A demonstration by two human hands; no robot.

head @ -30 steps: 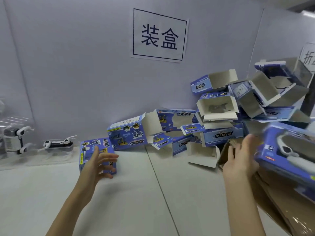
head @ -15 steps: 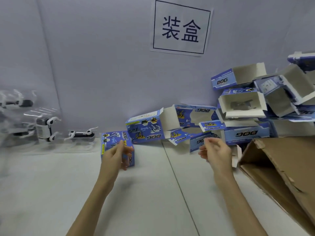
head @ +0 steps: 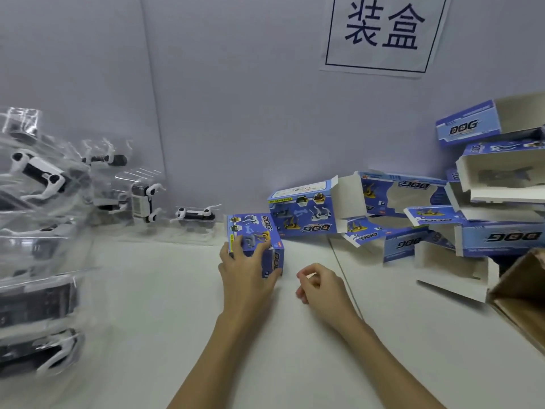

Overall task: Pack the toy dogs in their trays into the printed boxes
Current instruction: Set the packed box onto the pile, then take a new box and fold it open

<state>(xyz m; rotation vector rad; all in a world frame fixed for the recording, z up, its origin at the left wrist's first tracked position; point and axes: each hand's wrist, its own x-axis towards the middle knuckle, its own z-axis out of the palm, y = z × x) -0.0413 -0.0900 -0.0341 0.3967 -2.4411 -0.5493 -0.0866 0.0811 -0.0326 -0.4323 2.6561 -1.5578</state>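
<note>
A small blue printed box marked DOG stands closed on the white table near the back wall. My left hand grips it from the near side, fingers curled over its top. My right hand hovers just right of the box with fingers curled, holding nothing. Black-and-white toy dogs in clear plastic trays are stacked at the left, and one more toy dog in a tray sits by the wall.
A heap of open blue printed boxes lies at the back right against the wall. A brown cardboard carton juts in at the right edge. A paper sign hangs on the grey wall.
The view has swung left. My left hand has closed onto the small blue box. My right hand has come away from the carton side and now sits beside the box.
</note>
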